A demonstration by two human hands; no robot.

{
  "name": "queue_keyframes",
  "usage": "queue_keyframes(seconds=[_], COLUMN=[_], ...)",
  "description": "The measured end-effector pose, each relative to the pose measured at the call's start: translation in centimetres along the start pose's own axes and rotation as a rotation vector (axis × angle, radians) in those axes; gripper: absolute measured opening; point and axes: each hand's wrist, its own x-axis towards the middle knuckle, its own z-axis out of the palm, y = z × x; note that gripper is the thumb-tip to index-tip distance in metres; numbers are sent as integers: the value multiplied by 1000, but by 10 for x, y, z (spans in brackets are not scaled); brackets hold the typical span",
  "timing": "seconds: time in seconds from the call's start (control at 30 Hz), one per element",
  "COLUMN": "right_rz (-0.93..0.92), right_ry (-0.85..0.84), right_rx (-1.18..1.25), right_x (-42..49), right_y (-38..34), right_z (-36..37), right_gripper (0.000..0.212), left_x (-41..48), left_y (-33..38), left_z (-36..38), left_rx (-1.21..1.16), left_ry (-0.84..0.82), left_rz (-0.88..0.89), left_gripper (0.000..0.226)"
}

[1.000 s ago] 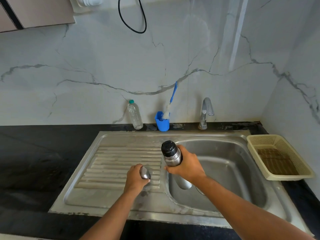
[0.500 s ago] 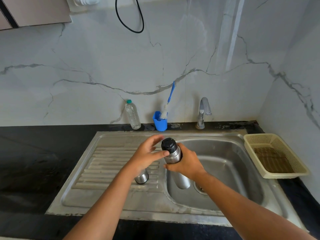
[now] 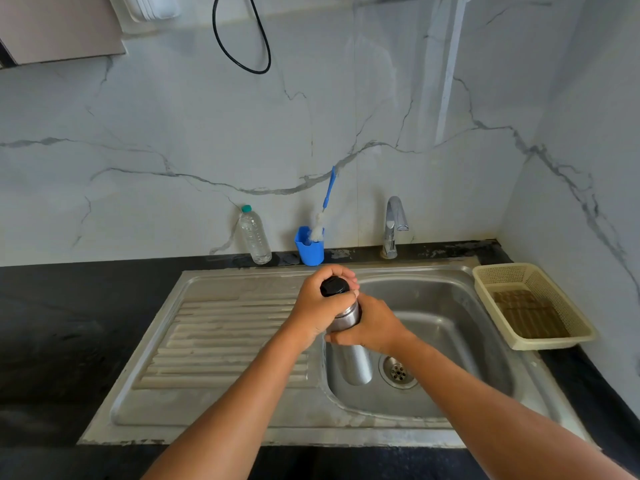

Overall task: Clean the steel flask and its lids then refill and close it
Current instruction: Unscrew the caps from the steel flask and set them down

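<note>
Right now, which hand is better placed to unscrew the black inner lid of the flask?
The left hand. Its fingers wrap over the black lid, while the right hand grips the steel flask body over the sink and can probably hold it steady.

Over a steel sink [image 3: 450, 296], a right hand [image 3: 372, 323] grips a steel flask [image 3: 349, 344] around its middle while a left hand [image 3: 320, 303] wraps its black inner lid [image 3: 333, 286]. Behind stand a water bottle [image 3: 255, 237], a blue cup [image 3: 309, 247] with a brush [image 3: 323, 209], and a tap [image 3: 393, 226]. A cream basket [image 3: 533, 306] sits on the black desk [image 3: 69, 323] at right
</note>
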Motion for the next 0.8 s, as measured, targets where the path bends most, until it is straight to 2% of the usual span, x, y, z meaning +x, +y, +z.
queue_keyframes(seconds=[0.13, 0.23, 0.33, 0.37, 0.43, 0.53, 0.6, 0.7, 0.8], right_rz=[11, 34, 64, 62, 36, 12, 4, 3, 13], right_ry=[79, 181, 280, 290, 274, 217, 173, 156, 234], right_rx=[-44, -110, -165, -159, -102, 27, 77, 81, 36], right_x=[-4, -6, -7, -6, -6, -7, -7, -7, -9], right_y=[-3, -5, -8, -8, -6, 0, 5, 9, 6], right_z=[0, 6, 11, 9, 1, -17, -25, -27, -23], right_gripper=[63, 70, 65, 65, 67, 60, 61, 63, 61], left_x=[0, 1, 3, 3, 5, 8, 10, 13, 11], left_y=[1, 4, 9, 11, 12, 12, 12, 10, 6], left_z=[16, 29, 44, 46, 41, 17, 4, 1, 11], left_rx=[19, 21, -42, -56, -49, -18, -8, 16, -17], left_ry=[145, 340, 505, 497, 368, -21, -198, -189, -33], left_rz=[-30, -55, -97, -116, -115, -62, -89, -67, -54], left_gripper=[24, 24, 21, 20, 25, 39, 54, 57, 54])
